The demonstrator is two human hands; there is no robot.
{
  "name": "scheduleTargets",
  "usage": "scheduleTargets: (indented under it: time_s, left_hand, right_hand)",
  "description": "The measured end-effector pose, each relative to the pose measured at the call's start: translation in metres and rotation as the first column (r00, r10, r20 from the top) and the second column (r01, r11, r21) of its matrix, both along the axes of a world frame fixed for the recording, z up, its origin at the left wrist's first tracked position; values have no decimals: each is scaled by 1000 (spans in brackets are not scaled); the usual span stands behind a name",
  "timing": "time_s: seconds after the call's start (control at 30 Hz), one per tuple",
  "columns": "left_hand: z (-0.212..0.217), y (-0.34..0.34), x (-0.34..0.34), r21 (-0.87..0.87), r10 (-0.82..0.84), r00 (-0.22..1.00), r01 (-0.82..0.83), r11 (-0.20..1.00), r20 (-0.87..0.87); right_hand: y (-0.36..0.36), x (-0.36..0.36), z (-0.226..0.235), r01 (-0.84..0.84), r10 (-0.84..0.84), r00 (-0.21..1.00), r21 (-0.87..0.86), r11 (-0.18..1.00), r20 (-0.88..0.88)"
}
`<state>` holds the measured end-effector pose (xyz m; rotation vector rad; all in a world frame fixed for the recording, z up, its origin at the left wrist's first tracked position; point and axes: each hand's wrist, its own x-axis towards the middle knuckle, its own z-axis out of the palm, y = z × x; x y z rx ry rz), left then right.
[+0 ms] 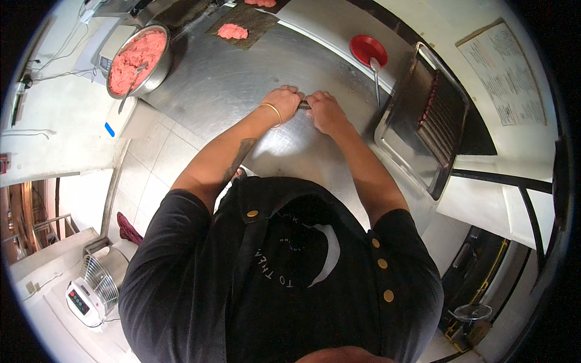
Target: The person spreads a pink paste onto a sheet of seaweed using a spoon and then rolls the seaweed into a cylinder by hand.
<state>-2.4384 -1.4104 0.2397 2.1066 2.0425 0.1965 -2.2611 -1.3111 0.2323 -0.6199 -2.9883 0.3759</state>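
Note:
My left hand (283,98) and my right hand (325,111) are side by side at the middle of the steel table (224,78). Between them shows a short piece of a dark seaweed roll (304,105); the fingers of both hands curl over it and hide the rest. Beyond my hands a dark seaweed sheet (258,24) lies flat, a lump of pink paste (233,31) on it. Part of another pink lump (261,2) shows at the top edge.
Left, a steel bowl (163,63) holds pink paste with a spoon (128,91) in it. A spoon (376,69) leans on a red dish (363,43) at the right. Beside it, a metal tray (407,121) carries several dark rolls (437,139) in a row.

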Motion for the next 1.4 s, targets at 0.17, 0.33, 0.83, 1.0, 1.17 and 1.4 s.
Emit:
scheduleTargets:
  time_s: [0.17, 0.33, 0.83, 1.0, 1.17, 1.4]
  left_hand:
    - [4, -24, 9, -7, -24, 1000, 24, 1000, 3]
    - [6, -87, 28, -7, -87, 995, 87, 996, 46]
    - [11, -125, 76, 41, -206, 978, 205, 978, 35]
    - [-7, -126, 87, 69, -320, 947, 319, 945, 7]
    - [-20, -120, 122, 80, -400, 916, 402, 912, -39]
    - [-15, -121, 107, 87, -475, 879, 471, 878, 41]
  right_hand:
    - [-35, 12, 0, 24, -23, 1000, -10, 1000, 15]
    - [-101, 38, -3, 35, -35, 999, 29, 999, -4]
    - [-160, 93, 5, 97, -98, 995, 27, 995, 13]
    - [-166, 118, 0, 142, -142, 990, 16, 990, 17]
    - [-180, 155, -5, 217, -219, 976, 76, 973, 7]
    - [-192, 205, -4, 327, -329, 944, 101, 940, 7]
